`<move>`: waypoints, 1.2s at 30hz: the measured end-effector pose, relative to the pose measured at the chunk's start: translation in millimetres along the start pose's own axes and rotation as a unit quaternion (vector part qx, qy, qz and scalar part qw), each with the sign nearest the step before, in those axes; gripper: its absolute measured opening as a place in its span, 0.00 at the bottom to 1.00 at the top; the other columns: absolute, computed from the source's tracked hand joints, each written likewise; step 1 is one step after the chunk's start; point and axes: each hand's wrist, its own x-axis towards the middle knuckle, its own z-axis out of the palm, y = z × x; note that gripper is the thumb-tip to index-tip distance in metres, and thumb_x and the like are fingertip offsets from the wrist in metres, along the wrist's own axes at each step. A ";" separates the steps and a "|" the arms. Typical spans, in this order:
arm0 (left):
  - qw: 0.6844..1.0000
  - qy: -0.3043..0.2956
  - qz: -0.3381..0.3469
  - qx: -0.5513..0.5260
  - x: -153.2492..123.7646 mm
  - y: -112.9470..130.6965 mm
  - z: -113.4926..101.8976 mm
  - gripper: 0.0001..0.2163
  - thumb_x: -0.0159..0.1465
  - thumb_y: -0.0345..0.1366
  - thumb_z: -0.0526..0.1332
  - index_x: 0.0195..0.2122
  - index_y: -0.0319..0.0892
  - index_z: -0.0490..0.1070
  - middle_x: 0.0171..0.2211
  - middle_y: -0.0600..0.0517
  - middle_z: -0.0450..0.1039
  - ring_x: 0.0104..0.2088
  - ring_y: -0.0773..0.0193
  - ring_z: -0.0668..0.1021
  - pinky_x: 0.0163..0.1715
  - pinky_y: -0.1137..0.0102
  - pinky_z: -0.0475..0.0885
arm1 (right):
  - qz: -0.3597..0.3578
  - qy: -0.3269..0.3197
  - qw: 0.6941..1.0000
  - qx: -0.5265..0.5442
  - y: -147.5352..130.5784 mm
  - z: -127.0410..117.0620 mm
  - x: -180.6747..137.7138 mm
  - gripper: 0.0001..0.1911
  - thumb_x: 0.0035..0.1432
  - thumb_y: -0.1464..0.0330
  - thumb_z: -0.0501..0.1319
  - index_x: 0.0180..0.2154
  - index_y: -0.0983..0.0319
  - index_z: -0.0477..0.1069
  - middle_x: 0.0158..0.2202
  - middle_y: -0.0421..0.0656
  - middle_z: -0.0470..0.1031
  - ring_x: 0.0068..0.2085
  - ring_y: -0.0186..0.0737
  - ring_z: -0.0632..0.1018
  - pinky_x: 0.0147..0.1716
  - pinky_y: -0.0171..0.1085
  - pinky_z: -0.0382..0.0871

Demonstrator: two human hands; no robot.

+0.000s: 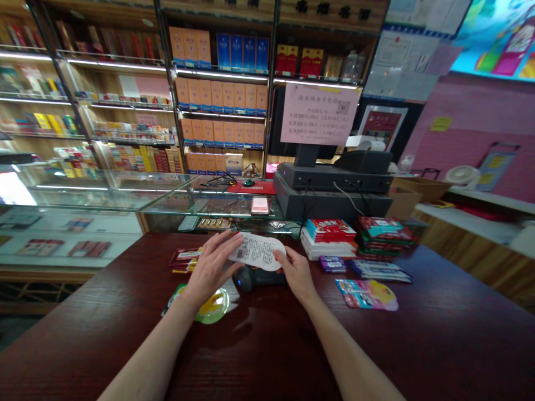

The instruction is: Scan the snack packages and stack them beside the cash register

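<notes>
A white card-backed package [261, 252] is held up in front of me, its back facing me with dark printed text and what looks like a barcode. My right hand [296, 273] pinches its rounded right end between thumb and fingers. Around its left end is my left hand [213, 264], fingers stretched along the top edge and thumb below. Just beneath the package lies a black handheld scanner [261, 277], partly covered by it. A green blister pack [215, 306] with something yellow inside lies partly behind my left wrist.
Right on the dark wooden counter [267, 356] lie a colourful card pack [368, 294], a purple box [332, 264], blue packets [380, 270], red-and-white boxes [330, 236] and stacked packets [382, 236]. Thin packets [184, 259] lie left. Behind stand a glass case [200, 206] and a cash register [330, 186].
</notes>
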 end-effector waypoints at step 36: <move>0.997 -0.054 -0.030 -0.056 -2.5 -6.0 -2.3 0.37 0.63 0.42 0.66 0.69 0.49 0.48 0.63 0.42 0.66 0.64 0.48 0.69 0.66 0.44 0.60 | 0.033 -0.011 0.998 0.050 1.0 -3.5 5.0 0.26 0.59 0.50 0.61 0.48 0.62 0.77 0.31 0.41 0.78 0.26 0.36 0.73 0.25 0.33 0.68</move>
